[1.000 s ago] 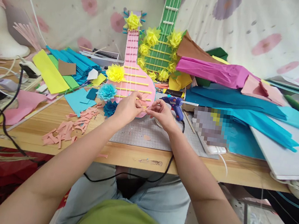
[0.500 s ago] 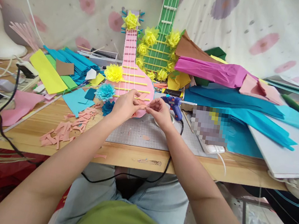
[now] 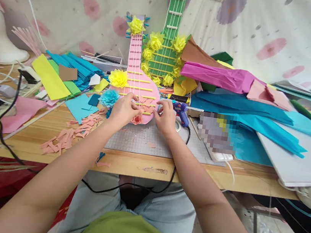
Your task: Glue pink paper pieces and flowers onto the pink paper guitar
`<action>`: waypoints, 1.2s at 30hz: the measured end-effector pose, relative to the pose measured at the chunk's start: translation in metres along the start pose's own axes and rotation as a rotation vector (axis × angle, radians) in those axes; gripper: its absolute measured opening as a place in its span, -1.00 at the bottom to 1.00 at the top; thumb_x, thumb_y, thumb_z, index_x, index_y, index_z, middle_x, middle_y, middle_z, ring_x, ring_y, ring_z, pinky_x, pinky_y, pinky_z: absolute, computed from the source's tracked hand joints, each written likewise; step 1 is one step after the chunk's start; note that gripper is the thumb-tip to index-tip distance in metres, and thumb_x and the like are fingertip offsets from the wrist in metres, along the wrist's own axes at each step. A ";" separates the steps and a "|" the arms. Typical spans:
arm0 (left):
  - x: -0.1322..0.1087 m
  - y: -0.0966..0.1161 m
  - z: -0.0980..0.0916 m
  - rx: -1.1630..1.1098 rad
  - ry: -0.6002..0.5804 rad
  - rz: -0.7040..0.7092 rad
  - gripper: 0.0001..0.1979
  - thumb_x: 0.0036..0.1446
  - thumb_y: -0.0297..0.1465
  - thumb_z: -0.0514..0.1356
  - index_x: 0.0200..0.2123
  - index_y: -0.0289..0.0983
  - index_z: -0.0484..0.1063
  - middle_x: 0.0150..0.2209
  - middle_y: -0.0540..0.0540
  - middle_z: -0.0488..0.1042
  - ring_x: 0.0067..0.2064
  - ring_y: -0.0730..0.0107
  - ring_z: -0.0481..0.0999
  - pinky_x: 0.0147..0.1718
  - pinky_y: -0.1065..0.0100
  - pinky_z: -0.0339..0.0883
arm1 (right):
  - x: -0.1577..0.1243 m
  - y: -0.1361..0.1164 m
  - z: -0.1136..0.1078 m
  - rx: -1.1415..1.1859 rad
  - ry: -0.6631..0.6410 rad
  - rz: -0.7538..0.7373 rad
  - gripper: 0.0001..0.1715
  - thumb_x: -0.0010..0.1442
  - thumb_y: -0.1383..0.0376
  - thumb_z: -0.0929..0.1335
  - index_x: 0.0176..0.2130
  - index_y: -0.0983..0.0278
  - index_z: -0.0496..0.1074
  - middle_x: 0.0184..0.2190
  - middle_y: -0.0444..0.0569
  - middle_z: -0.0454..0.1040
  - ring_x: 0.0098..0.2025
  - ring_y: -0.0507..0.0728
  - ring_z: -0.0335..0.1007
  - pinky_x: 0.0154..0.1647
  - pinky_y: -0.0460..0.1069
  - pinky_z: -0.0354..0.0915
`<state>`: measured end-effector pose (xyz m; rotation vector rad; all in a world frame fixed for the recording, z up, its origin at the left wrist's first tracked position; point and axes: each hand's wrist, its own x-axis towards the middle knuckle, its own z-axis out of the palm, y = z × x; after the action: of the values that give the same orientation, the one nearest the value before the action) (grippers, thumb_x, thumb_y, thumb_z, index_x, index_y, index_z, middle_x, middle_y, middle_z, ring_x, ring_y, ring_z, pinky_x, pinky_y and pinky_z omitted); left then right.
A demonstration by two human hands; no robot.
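Note:
A pink paper lute [image 3: 148, 86] with white strings and yellow strips lies in front of me. A yellow paper flower [image 3: 118, 78], a light-blue paper flower [image 3: 109, 97] and a small coral paper rose [image 3: 136, 119] sit on its body. Over the lower left of the body is my left hand [image 3: 124, 110], its thumb and fingers curved and apart. My right hand [image 3: 167, 117] is at the body's right edge, fingers bent and parted, with nothing visible in them. Loose coral paper petals [image 3: 147, 103] lie on the lute between both hands. A dark-blue flower [image 3: 109, 113] is partly hidden behind my left hand.
A blue glue gun [image 3: 182, 113] lies right of my right hand, its black cord running over the table edge. Coral paper scraps [image 3: 67, 137] are scattered at left on the wooden table. A grey cutting mat [image 3: 152, 137] lies beneath. A green paper instrument [image 3: 165, 58] stands behind.
My hands, together over the lute half a second ago, have moved apart, and their fingers have parted. The coral rose and loose petals now show between them. A small blue scrap appears at the table's front edge.

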<state>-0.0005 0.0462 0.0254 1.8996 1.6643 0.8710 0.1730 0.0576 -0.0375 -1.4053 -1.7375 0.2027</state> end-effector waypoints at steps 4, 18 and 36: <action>-0.003 -0.001 -0.001 0.020 -0.018 0.007 -0.67 -0.09 -0.41 0.32 -0.25 -0.20 0.28 -0.45 0.04 0.55 -0.30 0.32 0.56 -0.26 0.32 0.33 | 0.000 -0.001 -0.006 0.017 0.040 -0.019 -0.71 0.06 0.38 0.29 -0.14 0.25 0.30 -0.13 0.02 0.33 -0.39 0.03 0.33 -0.39 -0.02 0.30; -0.001 -0.020 -0.007 -0.100 0.013 -0.034 -0.71 -0.08 -0.41 0.26 -0.24 -0.21 0.30 -0.39 -0.01 0.57 -0.29 0.31 0.57 -0.29 0.32 0.36 | 0.008 0.070 -0.099 -0.024 0.029 0.205 -0.39 -0.06 -0.06 0.42 -0.13 0.28 0.43 -0.16 0.08 0.47 -0.17 0.22 0.39 -0.13 0.12 0.30; -0.004 -0.022 -0.011 -0.146 0.020 -0.162 -0.56 -0.16 -0.43 0.29 -0.18 -0.21 0.22 -0.47 0.04 0.51 -0.43 0.39 0.51 -0.43 0.37 0.30 | -0.003 0.013 -0.064 0.573 -0.433 0.220 -0.43 -0.02 -0.18 0.37 -0.50 0.28 0.42 -0.69 -0.15 0.27 -0.62 -0.02 0.14 -0.58 -0.07 0.10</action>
<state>-0.0242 0.0448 0.0167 1.6397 1.6904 0.9217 0.2265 0.0351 -0.0080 -1.1634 -1.6589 1.1020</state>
